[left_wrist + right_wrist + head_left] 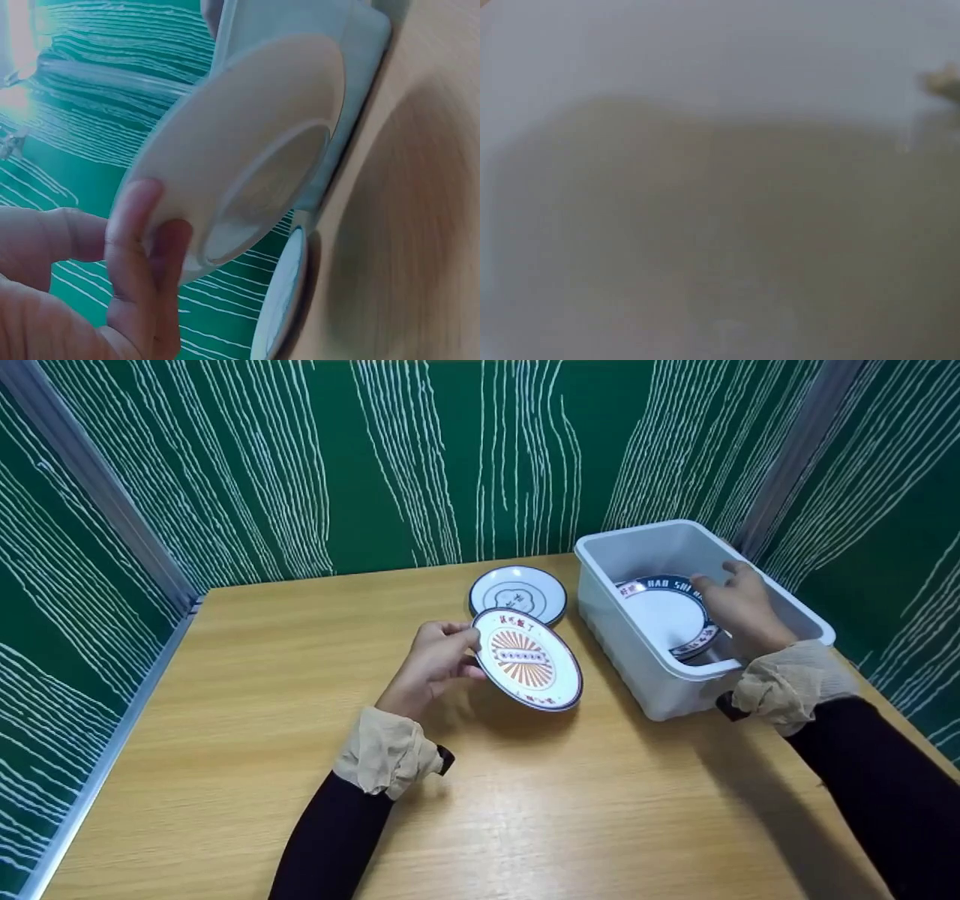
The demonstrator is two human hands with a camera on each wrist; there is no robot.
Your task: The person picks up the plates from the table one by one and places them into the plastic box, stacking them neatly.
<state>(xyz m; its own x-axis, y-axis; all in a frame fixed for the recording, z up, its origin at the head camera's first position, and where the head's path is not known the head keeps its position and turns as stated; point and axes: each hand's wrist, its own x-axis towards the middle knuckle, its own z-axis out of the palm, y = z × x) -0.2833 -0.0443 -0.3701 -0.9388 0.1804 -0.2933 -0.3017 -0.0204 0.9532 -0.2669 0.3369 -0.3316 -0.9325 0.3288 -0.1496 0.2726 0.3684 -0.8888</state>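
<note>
The sunburst plate sits near the middle of the head view, lifted clear of the wooden table and tilted, its shadow lying on the wood beneath it. The left hand pinches its rim at the plate's nine o'clock edge, thumb on the printed face and fingers curled under. The left wrist view shows the plain white underside of this plate with the fingers pressed against it beside the foot ring.

At twelve o'clock from it, just beside and partly behind, a blue-rimmed plate lies flat on the table; its edge shows in the left wrist view too.

At three o'clock stands a white plastic bin, with a larger lettered plate leaning inside (dark band with pale letters round the rim). The right hand is inside the bin at that plate's three o'clock edge, fingers bent over the rim; it seems to grip it, though the contact is partly hidden, and the right wrist view is only a pale blur.

Green panels with white streaks wall the table from nine round to three o'clock.
</note>
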